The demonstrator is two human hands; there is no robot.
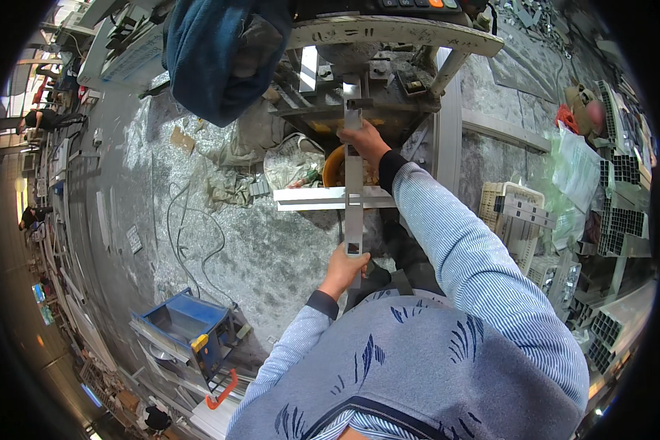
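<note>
A long silver metal profile [353,172] with rectangular cut-outs runs straight away from my body. My left hand [341,270] is closed round its near part, beside a cut-out. Farther along, my right hand [368,144] grips the same profile from the right side. The profile's far end lies at a dark, worn machine [301,110], where I cannot make out the contact. Beneath the profile, a pale metal bar [312,198] crosses from left to right. An orange-rimmed bucket [334,167] shows partly behind the profile.
A dark blue cloth [224,62] hangs over the machine's left side, below a worn beam [396,31]. A blue metal bin [187,319] stands at lower left, with a cable [205,253] on the floor nearby. To the right are a cream plastic crate [513,198] and stacked dark profiles [627,220].
</note>
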